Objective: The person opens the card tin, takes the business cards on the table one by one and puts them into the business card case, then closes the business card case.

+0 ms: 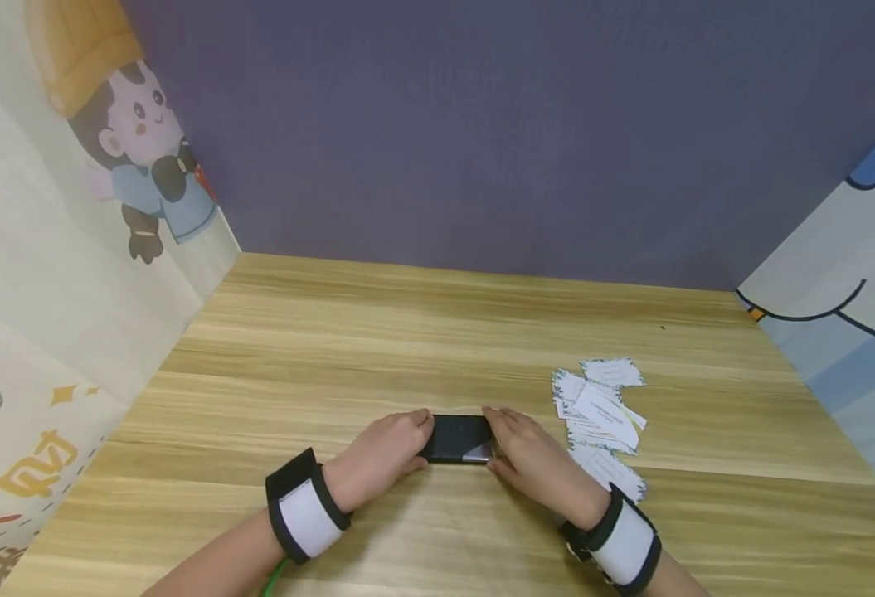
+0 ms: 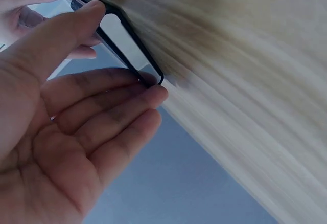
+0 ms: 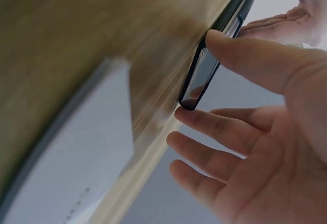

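A flat black rectangular case [image 1: 452, 434] with a glossy, reflective face lies low at the table's front middle. My left hand [image 1: 383, 458] holds its left end, the thumb at one long edge and fingertips at the opposite corner. On the right end, my right hand [image 1: 540, 466] grips it the same way, thumb and forefinger at the two edges. In the left wrist view the case [image 2: 125, 42] shows a pale shiny face inside a black rim. The right wrist view has the case [image 3: 204, 70] between thumb and fingertips, the lower fingers spread away from it.
Several white printed cards [image 1: 607, 414] lie in a loose, overlapping pile just right of my right hand. The wooden table [image 1: 377, 332] ends at a dark purple wall panel [image 1: 467, 141]. Printed cartoon sheets [image 1: 26, 274] stand along the sides.
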